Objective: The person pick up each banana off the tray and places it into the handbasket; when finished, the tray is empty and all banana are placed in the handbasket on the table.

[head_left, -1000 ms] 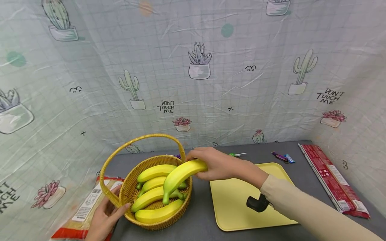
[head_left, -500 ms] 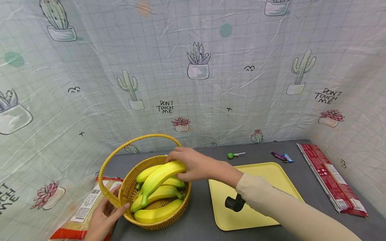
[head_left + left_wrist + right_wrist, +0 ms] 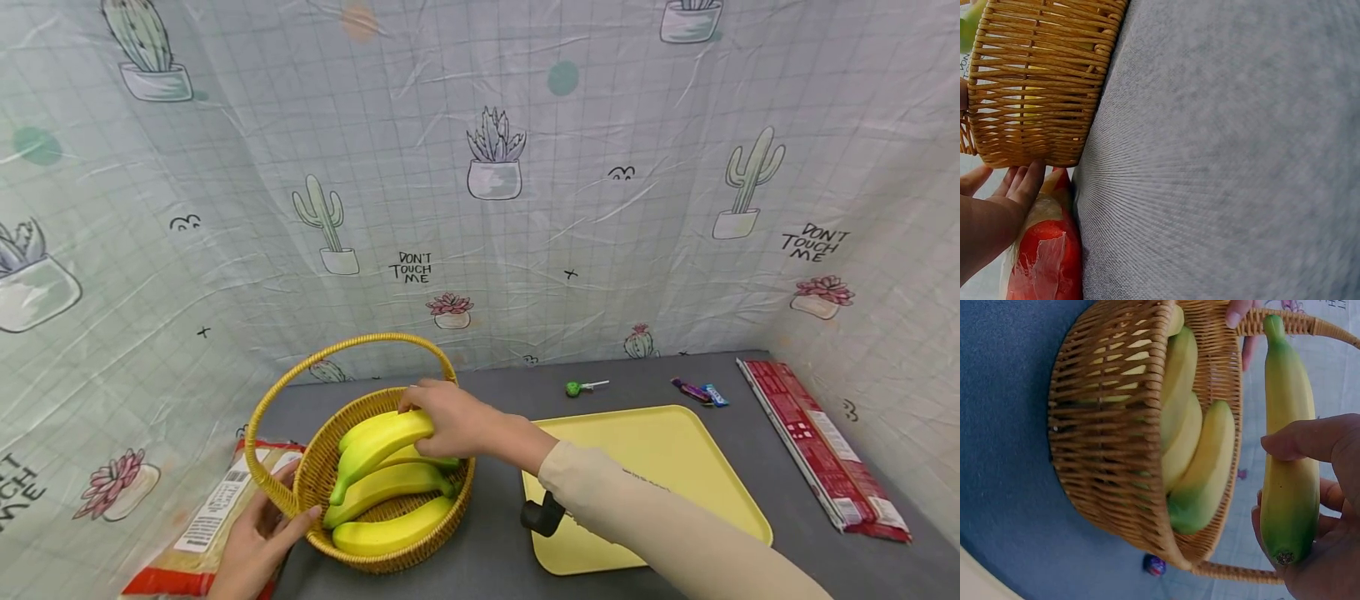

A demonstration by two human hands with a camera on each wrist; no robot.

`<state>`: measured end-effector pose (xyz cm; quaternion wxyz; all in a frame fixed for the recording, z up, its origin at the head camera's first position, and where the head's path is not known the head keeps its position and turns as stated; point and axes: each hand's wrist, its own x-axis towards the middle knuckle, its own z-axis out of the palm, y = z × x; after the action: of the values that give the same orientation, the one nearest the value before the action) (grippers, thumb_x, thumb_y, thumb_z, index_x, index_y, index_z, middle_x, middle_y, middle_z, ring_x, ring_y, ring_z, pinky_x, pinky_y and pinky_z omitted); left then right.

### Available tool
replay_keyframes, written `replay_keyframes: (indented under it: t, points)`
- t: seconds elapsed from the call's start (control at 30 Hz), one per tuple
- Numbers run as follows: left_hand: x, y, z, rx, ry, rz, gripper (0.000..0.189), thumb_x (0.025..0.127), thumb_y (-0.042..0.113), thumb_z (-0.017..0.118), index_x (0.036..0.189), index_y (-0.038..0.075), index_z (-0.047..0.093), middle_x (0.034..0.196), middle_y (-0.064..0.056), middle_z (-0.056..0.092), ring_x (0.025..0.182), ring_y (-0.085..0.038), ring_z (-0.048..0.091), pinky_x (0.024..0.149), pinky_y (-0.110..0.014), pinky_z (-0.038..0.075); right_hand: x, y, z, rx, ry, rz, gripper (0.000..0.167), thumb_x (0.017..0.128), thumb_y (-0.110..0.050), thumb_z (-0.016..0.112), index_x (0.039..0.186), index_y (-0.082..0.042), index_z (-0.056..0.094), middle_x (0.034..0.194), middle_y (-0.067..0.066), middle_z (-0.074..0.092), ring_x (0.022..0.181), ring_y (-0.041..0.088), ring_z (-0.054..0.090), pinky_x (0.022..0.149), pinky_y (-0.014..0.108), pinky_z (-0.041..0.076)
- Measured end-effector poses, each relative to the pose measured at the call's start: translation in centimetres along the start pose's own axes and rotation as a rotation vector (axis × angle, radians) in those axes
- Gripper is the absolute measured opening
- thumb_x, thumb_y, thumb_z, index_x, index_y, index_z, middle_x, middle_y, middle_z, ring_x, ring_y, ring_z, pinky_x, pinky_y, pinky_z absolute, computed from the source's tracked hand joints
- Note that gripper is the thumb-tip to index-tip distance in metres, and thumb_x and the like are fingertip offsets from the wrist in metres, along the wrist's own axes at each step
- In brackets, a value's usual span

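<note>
My right hand (image 3: 453, 421) grips a yellow banana with a green tip (image 3: 1288, 450), thumb on one side and fingers round the other. The banana hangs over the wicker basket (image 3: 397, 560), above several other bananas (image 3: 393, 527) lying inside. In the right wrist view the held banana shows apart from those in the basket (image 3: 1107, 425). My left hand (image 3: 258, 533) holds the basket's left side at the foot of its tall handle (image 3: 352, 340). Its thumb lies at the rim, and its fingertips touch the outer wicker wall (image 3: 1041, 94) in the left wrist view.
A yellow tray (image 3: 645, 433) lies right of the basket, partly under my right forearm. Behind it are a green lollipop (image 3: 574, 388) and small wrapped candies (image 3: 693, 391). A red packet (image 3: 821, 450) lies far right; a red-and-clear bag (image 3: 213, 517) is beside my left hand.
My right hand has carried the banana leftward and slightly down, farther over the basket. The lollipop, mostly hidden earlier, now shows fully. My left hand has stayed at the basket's side.
</note>
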<state>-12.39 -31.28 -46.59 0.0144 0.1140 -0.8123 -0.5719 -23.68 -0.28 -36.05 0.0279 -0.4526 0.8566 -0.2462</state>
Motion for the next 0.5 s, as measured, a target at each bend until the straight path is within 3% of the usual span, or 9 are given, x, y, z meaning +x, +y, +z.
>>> replay_keyframes:
  t: [0.23, 0.37, 0.5]
  points:
    - [0.0, 0.1, -0.1, 0.007, 0.002, 0.005, 0.091, 0.098, 0.037, 0.080, 0.168, 0.012, 0.027, 0.165, -0.020, 0.033, 0.140, -0.025, 0.046, 0.089, -0.007, 0.047, 0.7, 0.4, 2.3, 0.009, 0.010, 0.068, 0.040, 0.092, -0.012, 0.080, 0.130, -0.007, 0.067, 0.121, 0.004, 0.066, 0.100, 0.011, 0.057, 0.080, 0.019, 0.048]
    - [-0.1, 0.1, 0.0, 0.008, 0.006, 0.003, 0.091, 0.097, 0.038, 0.080, 0.168, 0.012, 0.028, 0.164, -0.019, 0.036, 0.132, -0.013, 0.049, 0.091, -0.008, 0.047, 0.9, 0.1, 3.3, -0.006, 0.023, 0.110, 0.042, 0.091, -0.014, 0.081, 0.130, -0.006, 0.068, 0.120, 0.003, 0.066, 0.100, 0.009, 0.057, 0.079, 0.018, 0.049]
    - [-0.2, 0.0, 0.0, -0.002, 0.003, -0.005, 0.093, 0.098, 0.039, 0.080, 0.169, 0.013, 0.026, 0.164, -0.020, 0.035, 0.141, -0.028, 0.044, 0.089, -0.005, 0.045, 1.2, -0.2, 4.3, -0.028, 0.021, 0.158, 0.044, 0.090, -0.015, 0.082, 0.131, -0.006, 0.068, 0.117, 0.004, 0.065, 0.096, 0.010, 0.057, 0.077, 0.020, 0.051]
